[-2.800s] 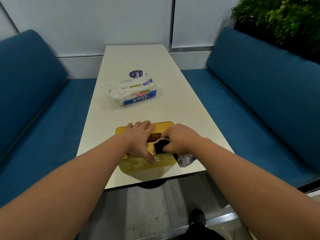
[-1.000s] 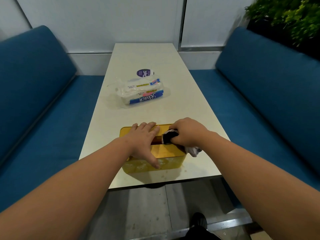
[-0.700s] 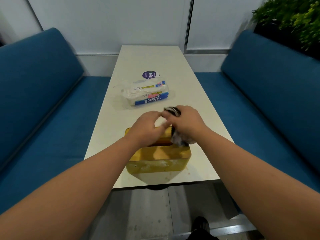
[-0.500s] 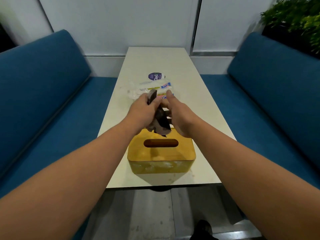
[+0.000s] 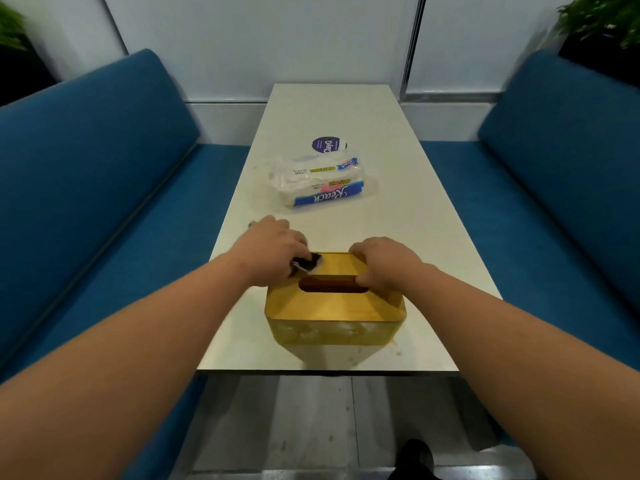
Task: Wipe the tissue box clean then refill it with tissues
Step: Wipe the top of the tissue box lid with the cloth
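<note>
- while the yellow tissue box (image 5: 334, 306) sits near the worktop's (image 5: 415, 216) front edge, the left hand (image 5: 273, 254) grips a dark cloth (image 5: 306, 263) at its far-left corner
- right hand (image 5: 384, 263) curls over the box's far right edge, thumb at the slot
- tissue pack (image 5: 322, 183) lies beyond

We see bare table (image 5: 398, 216) between the tissue box (image 5: 334, 306) and the tissue pack (image 5: 320, 183) beyond it. Left hand (image 5: 273, 254) crowds the box's far-left corner, right hand (image 5: 388, 263) its far-right; its near side stands unblocked.
</note>
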A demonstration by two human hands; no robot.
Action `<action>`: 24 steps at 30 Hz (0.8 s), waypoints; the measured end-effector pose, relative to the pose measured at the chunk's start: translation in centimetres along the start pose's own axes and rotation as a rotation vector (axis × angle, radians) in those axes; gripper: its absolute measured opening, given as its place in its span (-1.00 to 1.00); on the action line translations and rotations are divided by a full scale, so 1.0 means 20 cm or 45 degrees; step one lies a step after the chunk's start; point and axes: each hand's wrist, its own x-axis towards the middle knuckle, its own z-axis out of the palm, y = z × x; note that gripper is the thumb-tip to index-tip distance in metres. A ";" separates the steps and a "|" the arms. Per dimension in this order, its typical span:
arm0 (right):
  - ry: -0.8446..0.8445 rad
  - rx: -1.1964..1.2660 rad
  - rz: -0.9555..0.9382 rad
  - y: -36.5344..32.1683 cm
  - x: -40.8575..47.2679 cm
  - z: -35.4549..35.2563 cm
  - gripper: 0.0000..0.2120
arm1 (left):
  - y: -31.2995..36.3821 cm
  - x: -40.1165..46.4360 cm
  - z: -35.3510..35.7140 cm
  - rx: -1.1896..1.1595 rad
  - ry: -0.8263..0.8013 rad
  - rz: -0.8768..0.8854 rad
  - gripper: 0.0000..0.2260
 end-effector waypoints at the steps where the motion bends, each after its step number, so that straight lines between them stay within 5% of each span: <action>1: -0.005 -0.002 -0.003 0.01 0.00 0.00 -0.54 | -0.05 -0.04 0.02 -0.004 -0.014 -0.048 -0.69; 5: 0.011 -0.142 0.002 -0.02 0.01 -0.01 -0.49 | -0.15 -0.17 0.09 -0.165 0.057 -0.389 -0.69; 8: 0.112 -0.162 -0.119 -0.09 0.03 -0.01 -0.32 | -0.11 -0.24 0.10 -0.794 0.133 -0.973 -0.77; 10: 0.185 -0.074 -0.226 -0.16 0.04 0.01 -0.31 | -0.07 -0.27 0.14 -1.138 0.165 -1.152 -0.84; 16: 0.240 -0.025 -0.315 -0.20 0.06 0.07 -0.48 | 0.04 -0.33 0.23 -1.640 0.237 -1.128 -0.89; 24: 0.220 -0.081 -0.310 -0.23 0.06 0.05 -0.48 | 0.10 -0.33 0.25 -1.776 0.275 -1.131 -0.88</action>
